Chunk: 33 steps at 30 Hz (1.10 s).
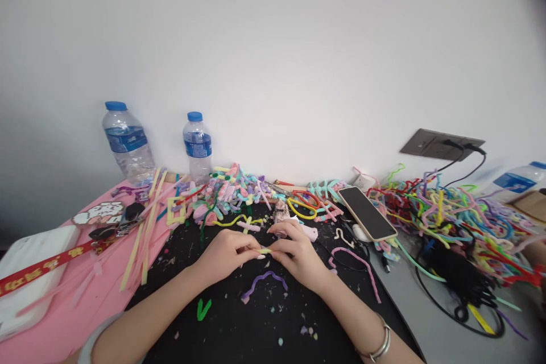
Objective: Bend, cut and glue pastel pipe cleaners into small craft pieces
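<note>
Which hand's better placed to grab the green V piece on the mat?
Left, probably. The green V piece lies just below the left hand; the right hand is farther, beyond the yellow piece both pinch.

Both forearms are bare as far as the lower edge of the view. The left hand (226, 253) and right hand (298, 256) are ungloved, with fairly long, rounded nails that look pale. A silver metal bracelet (381, 347) of several thin bands circles the right wrist. A smooth, pale, whitish bangle (96, 335) sits on the left forearm, partly cut off.
</note>
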Available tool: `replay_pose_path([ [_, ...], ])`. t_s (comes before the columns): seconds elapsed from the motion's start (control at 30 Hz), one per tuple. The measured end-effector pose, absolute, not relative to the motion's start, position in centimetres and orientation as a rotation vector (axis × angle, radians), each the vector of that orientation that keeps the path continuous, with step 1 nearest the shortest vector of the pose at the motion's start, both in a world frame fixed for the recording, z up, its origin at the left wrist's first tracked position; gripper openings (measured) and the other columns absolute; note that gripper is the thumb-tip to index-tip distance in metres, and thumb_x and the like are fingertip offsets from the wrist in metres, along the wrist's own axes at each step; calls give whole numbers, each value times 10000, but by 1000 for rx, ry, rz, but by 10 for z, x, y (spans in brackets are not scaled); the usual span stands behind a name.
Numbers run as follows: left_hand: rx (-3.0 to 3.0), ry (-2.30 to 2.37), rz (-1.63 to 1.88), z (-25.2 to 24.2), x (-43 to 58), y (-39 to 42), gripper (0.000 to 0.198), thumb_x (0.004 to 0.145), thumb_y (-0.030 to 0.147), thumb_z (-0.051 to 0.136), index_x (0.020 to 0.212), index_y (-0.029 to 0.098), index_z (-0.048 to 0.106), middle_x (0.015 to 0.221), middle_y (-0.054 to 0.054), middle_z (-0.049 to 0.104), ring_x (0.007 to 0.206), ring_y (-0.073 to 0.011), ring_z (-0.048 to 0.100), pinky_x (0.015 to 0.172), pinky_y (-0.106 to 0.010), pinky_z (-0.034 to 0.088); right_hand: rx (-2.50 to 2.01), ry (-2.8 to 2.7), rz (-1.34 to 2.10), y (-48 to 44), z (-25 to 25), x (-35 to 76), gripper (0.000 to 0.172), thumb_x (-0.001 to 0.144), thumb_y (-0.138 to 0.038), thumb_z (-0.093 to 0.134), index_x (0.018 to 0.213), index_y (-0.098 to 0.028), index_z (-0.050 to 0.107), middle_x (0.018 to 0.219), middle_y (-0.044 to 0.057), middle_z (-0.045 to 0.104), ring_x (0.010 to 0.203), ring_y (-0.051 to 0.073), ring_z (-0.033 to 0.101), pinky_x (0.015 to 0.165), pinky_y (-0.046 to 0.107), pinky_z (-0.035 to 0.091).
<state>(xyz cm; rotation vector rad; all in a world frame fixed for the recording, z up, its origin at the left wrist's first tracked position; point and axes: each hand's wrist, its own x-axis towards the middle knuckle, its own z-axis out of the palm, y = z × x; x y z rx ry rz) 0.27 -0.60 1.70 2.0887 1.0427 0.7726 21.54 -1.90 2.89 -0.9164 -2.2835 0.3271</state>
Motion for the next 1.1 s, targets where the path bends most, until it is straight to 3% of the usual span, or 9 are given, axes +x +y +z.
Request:
replay_pose_path([
  [0.53,2058,1077,765,15,0,-5,192,831,263,607,690,180,708,658,8,700,489,-108,580,549,-206,426,-944,-2280,348,-19,26,218,90,866,-209,603,797,-221,661,1104,58,591,1066,222,488,906,400,439],
  [1.1,2095,1100,781,17,-2,-2,192,842,243,579,715,181,709,635,13,678,534,-118,572,551,-206,399,-960,-2256,306,-16,28,221,109,825,-163,647,724,-204,634,1076,56,593,1034,222,491,888,396,437],
])
